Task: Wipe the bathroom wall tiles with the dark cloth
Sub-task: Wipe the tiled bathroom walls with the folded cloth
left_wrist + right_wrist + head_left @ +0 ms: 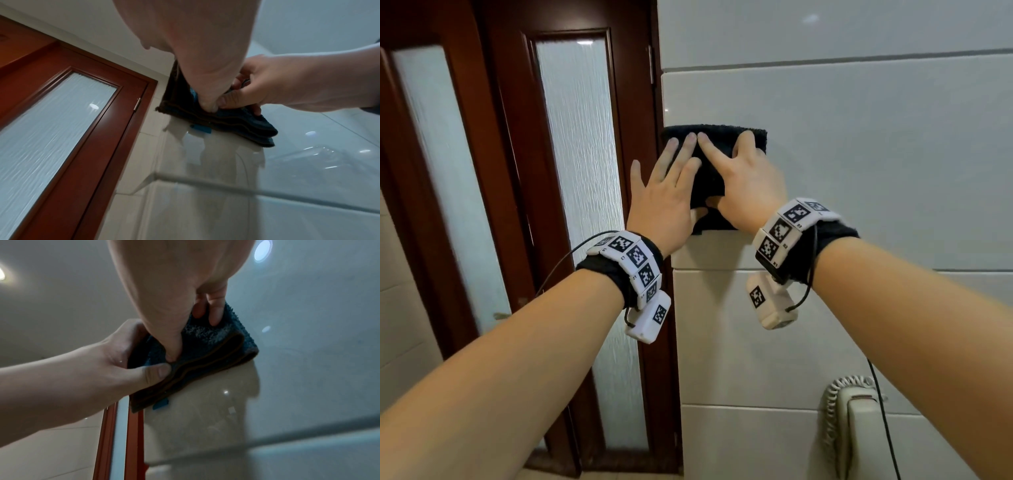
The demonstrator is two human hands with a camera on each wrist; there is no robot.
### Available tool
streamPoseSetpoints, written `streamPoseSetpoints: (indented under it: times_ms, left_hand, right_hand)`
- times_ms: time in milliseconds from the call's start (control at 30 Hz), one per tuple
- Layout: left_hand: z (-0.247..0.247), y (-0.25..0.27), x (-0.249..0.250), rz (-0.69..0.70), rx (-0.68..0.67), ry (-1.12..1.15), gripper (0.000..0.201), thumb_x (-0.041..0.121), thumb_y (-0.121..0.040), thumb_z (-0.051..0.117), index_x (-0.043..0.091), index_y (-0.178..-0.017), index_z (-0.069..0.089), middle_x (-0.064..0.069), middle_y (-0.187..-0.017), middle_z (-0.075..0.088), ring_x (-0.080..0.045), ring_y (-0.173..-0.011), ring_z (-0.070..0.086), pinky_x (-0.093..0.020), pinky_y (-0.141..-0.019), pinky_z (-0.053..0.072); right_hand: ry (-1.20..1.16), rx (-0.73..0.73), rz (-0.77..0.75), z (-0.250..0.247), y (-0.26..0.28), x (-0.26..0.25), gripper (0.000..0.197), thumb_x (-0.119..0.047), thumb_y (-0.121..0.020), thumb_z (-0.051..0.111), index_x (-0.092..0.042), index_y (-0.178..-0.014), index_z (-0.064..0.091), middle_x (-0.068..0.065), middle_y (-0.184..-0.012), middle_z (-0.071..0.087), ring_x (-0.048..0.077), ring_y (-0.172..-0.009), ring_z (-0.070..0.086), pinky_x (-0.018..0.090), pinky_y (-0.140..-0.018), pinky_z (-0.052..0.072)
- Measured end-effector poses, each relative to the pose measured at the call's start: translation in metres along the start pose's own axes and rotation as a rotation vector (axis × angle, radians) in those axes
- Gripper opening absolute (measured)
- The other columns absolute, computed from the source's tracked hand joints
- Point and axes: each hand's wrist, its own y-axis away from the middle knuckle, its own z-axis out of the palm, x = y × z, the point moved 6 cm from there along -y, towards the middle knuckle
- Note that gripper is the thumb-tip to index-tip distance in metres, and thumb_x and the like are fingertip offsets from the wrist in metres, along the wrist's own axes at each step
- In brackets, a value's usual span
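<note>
Both forearms reach up to the hands, left hand (pixel 666 192) and right hand (pixel 744 178), spread flat side by side on the folded dark cloth (pixel 717 137), thumbs pressing its lower edge. The cloth lies wider than tall against the wall tiles (pixel 876 154), beside the door frame (pixel 643 102); unwiped tile stretches rightward.

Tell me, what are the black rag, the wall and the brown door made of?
Dark cloth: fluffy looped fabric, probably microfibre or terry. Wall tiles: glossy, likely glazed ceramic; they mirror lights. Door: reddish-brown, looks like varnished wood, with rippled frosted glass panes.
</note>
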Motion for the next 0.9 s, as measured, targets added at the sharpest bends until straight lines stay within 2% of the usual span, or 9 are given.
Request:
streamPoseSetpoints:
  times_ms: [133, 300, 433, 667, 767, 900]
  left_hand:
    - [0.013, 0.030, -0.007, -0.011, -0.006, 0.014, 0.069, 0.031, -0.084, 0.072, 0.018, -0.142, 0.036, 0.003, -0.167, 0.006, -0.019, -0.154, 0.004, -0.068, -0.115, 0.015]
    - [0.033, 0.071, -0.011, -0.054, -0.031, 0.043, 0.068, 0.028, -0.086, 0.068, 0.017, -0.144, 0.035, 0.001, -0.167, 0.006, -0.020, -0.154, 0.005, -0.064, -0.117, 0.010]
    - [0.044, 0.092, -0.008, -0.065, -0.040, 0.015, 0.065, 0.028, -0.087, 0.064, 0.016, -0.143, 0.035, -0.001, -0.167, 0.007, -0.021, -0.154, 0.007, -0.063, -0.117, 0.012]
    - [0.037, 0.090, -0.002, -0.056, -0.060, -0.100, 0.064, 0.027, -0.080, 0.058, 0.012, -0.140, 0.040, -0.005, -0.166, 0.013, -0.025, -0.153, 0.011, -0.064, -0.116, 0.008]
    - [0.036, 0.088, 0.005, -0.054, -0.074, -0.142, 0.068, 0.026, -0.078, 0.067, 0.012, -0.138, 0.039, -0.005, -0.166, 0.012, -0.026, -0.153, 0.009, -0.065, -0.117, 0.008]
    - [0.040, 0.081, 0.025, -0.034, -0.101, -0.185, 0.074, 0.033, -0.079, 0.073, 0.013, -0.139, 0.036, -0.004, -0.167, 0.008, -0.026, -0.154, 0.006, -0.065, -0.118, 0.009]
  right_hand:
    - [-0.010, -0.004, -0.014, 0.020, 0.020, -0.015, 0.087, -0.030, -0.085, 0.068, -0.039, -0.153, 0.014, 0.012, -0.126, 0.034, 0.027, -0.101, 0.046, 0.033, -0.062, 0.043]
    - [-0.002, -0.044, -0.036, 0.046, 0.045, -0.031, 0.085, -0.029, -0.085, 0.067, -0.037, -0.153, 0.016, 0.011, -0.123, 0.035, 0.028, -0.100, 0.046, 0.035, -0.062, 0.047]
    - [0.009, -0.082, -0.044, 0.061, 0.060, -0.038, 0.085, -0.027, -0.086, 0.066, -0.037, -0.153, 0.015, 0.011, -0.124, 0.034, 0.028, -0.101, 0.045, 0.035, -0.062, 0.047]
    - [-0.019, -0.103, -0.068, 0.058, 0.062, -0.033, 0.090, -0.025, -0.084, 0.069, -0.036, -0.154, 0.014, 0.011, -0.124, 0.035, 0.026, -0.101, 0.045, 0.036, -0.063, 0.051]
    - [-0.029, -0.106, -0.066, 0.059, 0.063, -0.027, 0.093, -0.022, -0.082, 0.071, -0.036, -0.154, 0.014, 0.010, -0.121, 0.036, 0.025, -0.098, 0.044, 0.034, -0.059, 0.046]
    - [-0.023, -0.100, -0.056, 0.054, 0.068, -0.004, 0.095, -0.025, -0.081, 0.074, -0.038, -0.154, 0.014, 0.009, -0.118, 0.037, 0.023, -0.095, 0.044, 0.033, -0.057, 0.043]
